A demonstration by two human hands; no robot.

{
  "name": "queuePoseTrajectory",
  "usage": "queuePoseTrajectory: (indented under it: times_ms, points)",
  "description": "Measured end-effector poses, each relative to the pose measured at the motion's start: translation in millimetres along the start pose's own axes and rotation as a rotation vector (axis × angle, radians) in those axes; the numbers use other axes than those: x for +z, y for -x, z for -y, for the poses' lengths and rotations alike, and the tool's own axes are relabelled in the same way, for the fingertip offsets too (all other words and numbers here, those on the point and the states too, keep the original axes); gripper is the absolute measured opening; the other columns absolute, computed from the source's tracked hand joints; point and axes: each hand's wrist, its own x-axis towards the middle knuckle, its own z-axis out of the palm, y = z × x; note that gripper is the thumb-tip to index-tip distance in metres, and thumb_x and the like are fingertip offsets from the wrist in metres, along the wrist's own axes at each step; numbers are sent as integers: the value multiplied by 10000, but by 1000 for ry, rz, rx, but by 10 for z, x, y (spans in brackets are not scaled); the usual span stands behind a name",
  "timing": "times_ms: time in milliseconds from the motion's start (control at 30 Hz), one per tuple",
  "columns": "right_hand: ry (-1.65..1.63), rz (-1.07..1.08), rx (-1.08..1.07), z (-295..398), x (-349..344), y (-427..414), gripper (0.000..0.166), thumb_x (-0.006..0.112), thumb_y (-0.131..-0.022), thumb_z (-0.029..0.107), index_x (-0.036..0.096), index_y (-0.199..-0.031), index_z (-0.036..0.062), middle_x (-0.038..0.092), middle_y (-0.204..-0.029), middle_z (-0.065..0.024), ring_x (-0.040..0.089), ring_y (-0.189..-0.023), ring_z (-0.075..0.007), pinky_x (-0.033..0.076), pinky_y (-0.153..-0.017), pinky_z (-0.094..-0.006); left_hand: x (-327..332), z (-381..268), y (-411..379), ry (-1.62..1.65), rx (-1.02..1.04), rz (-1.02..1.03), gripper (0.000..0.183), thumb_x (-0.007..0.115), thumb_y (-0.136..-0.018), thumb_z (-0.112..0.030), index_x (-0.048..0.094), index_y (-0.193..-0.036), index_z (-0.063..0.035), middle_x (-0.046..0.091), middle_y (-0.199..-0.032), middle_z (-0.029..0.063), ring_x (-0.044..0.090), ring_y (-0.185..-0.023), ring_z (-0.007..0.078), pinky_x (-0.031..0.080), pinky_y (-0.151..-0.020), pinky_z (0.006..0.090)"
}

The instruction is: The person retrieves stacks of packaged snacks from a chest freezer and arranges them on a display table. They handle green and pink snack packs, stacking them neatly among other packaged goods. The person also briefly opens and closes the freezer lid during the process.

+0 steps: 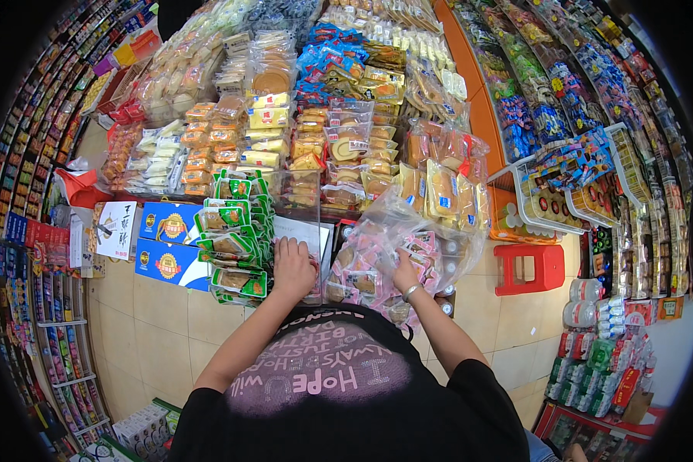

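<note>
My left hand (294,268) reaches down into a clear plastic bin (319,231), close beside a tall pile of green-and-white snack packets (237,248). A sheet of white paper (291,228) lies just beyond its fingers. What is under the palm is hidden; only a bit of pink and red shows at its edge. My right hand (406,274), with a bracelet at the wrist, grips the crumpled film of a large clear plastic bag (465,254). Pink snack packets (361,283) fill this bag, and its mouth spreads towards the wrapped bread (442,187).
Stacked wrapped cakes (265,118) cover the display ahead. Blue cartons (164,245) stand to the left. A red plastic stool (528,268) and white baskets (546,202) are at the right. Another person's hand (574,453) shows at bottom right. Full shelves (63,346) line both sides.
</note>
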Motion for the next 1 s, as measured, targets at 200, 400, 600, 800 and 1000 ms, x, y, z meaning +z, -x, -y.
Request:
queuePoseTrajectory:
  times_ms: [200, 400, 600, 800, 1000]
  points:
    - [52, 214, -146, 515, 57, -106, 645, 742, -760, 323, 482, -1308, 103, 559, -1245, -154, 560, -1092, -324, 440, -937, -394, 7, 29, 36, 9, -8, -49, 322, 545, -702, -121, 529, -980, 43, 514, -1065, 232, 449, -1127, 420, 295, -1051, 519]
    - [276, 289, -330, 854, 117, -335, 542, 669, -801, 280, 494, -1295, 143, 563, -1246, -140, 568, -1084, -331, 441, -942, -411, 22, 34, 38, 1, -19, -32, 334, 555, -704, -121, 521, -991, 45, 510, -1085, 240, 441, -1143, 428, 287, -1061, 520]
    - [351, 229, -226, 635, -148, -261, 530, 663, -786, 155, 490, -1278, 62, 605, -1153, -126, 594, -1030, -259, 463, -900, -361, -6, -1, -5, 9, -14, -5, 332, 550, -710, -124, 520, -994, 46, 508, -1087, 240, 437, -1152, 428, 279, -1065, 525]
    - [-156, 511, 136, 706, -1301, -552, 654, 800, -661, 129, 515, -1234, -6, 638, -1081, -89, 610, -987, -208, 476, -870, -322, 23, 19, 16, 15, -3, -14, 339, 540, -710, -133, 522, -996, 47, 509, -1077, 239, 433, -1150, 427, 281, -1058, 529]
    - [397, 335, -46, 571, -673, -363, 680, 781, -663, 307, 536, -1216, -2, 645, -1080, -169, 628, -966, -324, 488, -864, -373, 10, 32, 13, 14, -22, -3, 349, 542, -708, -139, 522, -1002, 49, 515, -1073, 243, 431, -1153, 427, 286, -1049, 530]
